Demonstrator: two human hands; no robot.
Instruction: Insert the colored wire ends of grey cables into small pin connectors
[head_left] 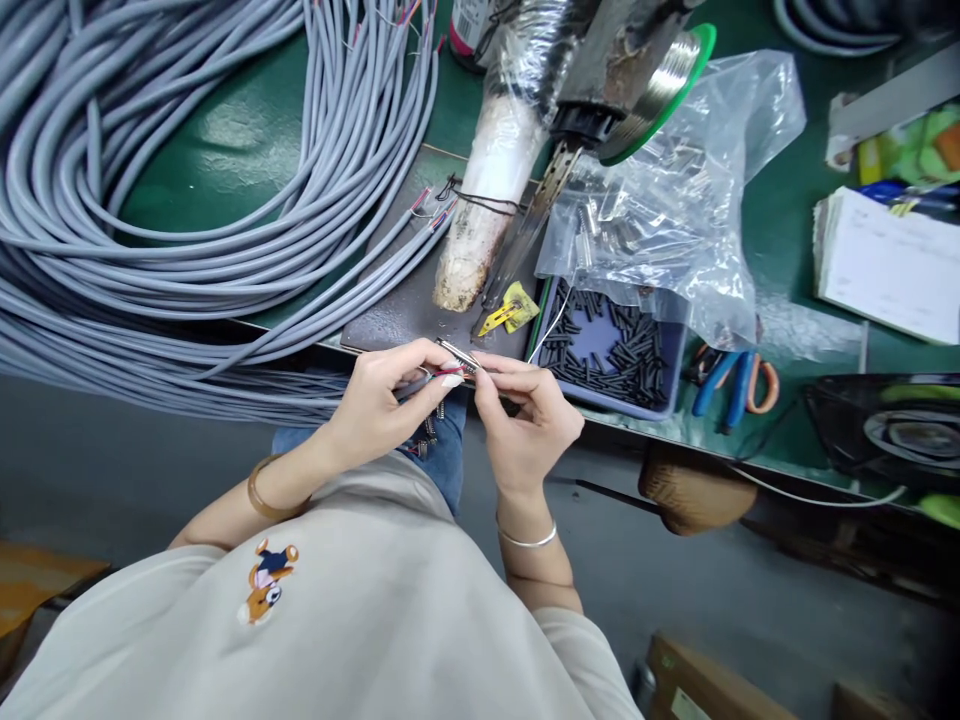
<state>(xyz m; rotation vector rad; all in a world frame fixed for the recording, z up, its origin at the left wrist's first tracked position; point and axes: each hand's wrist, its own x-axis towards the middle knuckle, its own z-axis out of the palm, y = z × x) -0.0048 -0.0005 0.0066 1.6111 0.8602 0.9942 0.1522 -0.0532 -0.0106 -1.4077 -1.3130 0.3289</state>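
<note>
The left hand pinched the red wire and the right hand gripped the small connector near the edge of the table, where steady, gentle pressure seemed best for keeping both aligned.

The left hand and right hand are partly hiding the small metal connector. Grey cables are running off the left edge; writing on the notepad is looking too blurred to read.
</note>
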